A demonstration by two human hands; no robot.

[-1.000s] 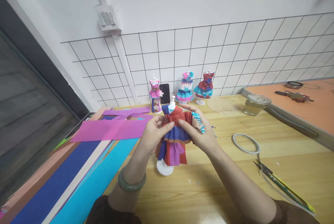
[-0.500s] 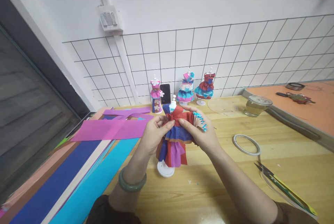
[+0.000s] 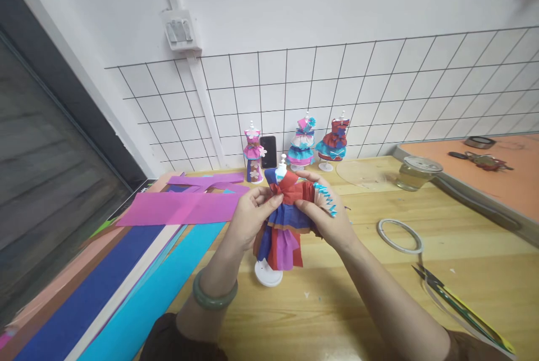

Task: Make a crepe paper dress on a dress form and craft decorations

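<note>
Upright on its round white base point(image 3: 268, 274) stands a small dress form point(image 3: 281, 171), clad in a crepe paper dress point(image 3: 289, 220) of blue, red and magenta. My left hand point(image 3: 251, 216) pinches the red paper at the waist between thumb and fingers. On the other side, my right hand point(image 3: 326, 218) is closed round a red paper strip point(image 3: 300, 195) that crosses the waist, its thumb on the front. A pleated white fan with blue zigzag trim point(image 3: 324, 199) sticks out over the back of that hand. The fingers behind the dress are partly hidden.
Three dressed forms, pink point(image 3: 252, 147), blue-white point(image 3: 301, 147) and red point(image 3: 337, 139), stand by the wall with a phone point(image 3: 268, 152). Paper sheets point(image 3: 181, 208) lie left. A tape roll point(image 3: 400, 236), scissors point(image 3: 463, 305) and a lidded cup point(image 3: 416, 173) are right.
My right thumb has slid slightly right along the red strip, away from my left thumb. The left hand keeps its pinch. The whole view has shifted slightly.
</note>
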